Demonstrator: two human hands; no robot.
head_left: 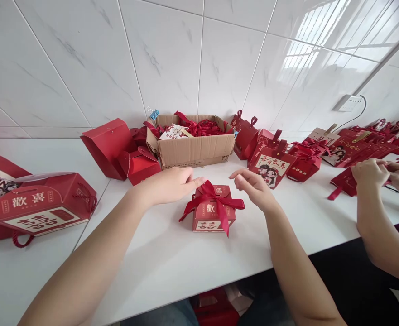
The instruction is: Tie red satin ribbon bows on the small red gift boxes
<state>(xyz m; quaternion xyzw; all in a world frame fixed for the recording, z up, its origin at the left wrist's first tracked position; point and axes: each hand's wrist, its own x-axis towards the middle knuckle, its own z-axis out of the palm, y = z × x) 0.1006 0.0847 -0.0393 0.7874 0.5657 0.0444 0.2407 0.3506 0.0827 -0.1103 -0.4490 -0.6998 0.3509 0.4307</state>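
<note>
A small red gift box (204, 222) with gold lettering sits on the white table in front of me. A dark red ribbon (221, 200) is tied in a bow across its top, its loops and tails spread out over the sides. My left hand (168, 184) hovers at the box's upper left, fingers stretched out, the thumb close to the bow; whether it touches the ribbon I cannot tell. To the right of the box, my right hand (252, 186) is raised with loosely bent fingers apart and nothing in them.
Behind stands a cardboard carton (195, 151) full of red ribbons. Larger red boxes (46, 203) lie at left, an open red box (109, 147) beside the carton. Finished-looking red boxes (304, 160) line the right, where another person's hands (371, 174) work.
</note>
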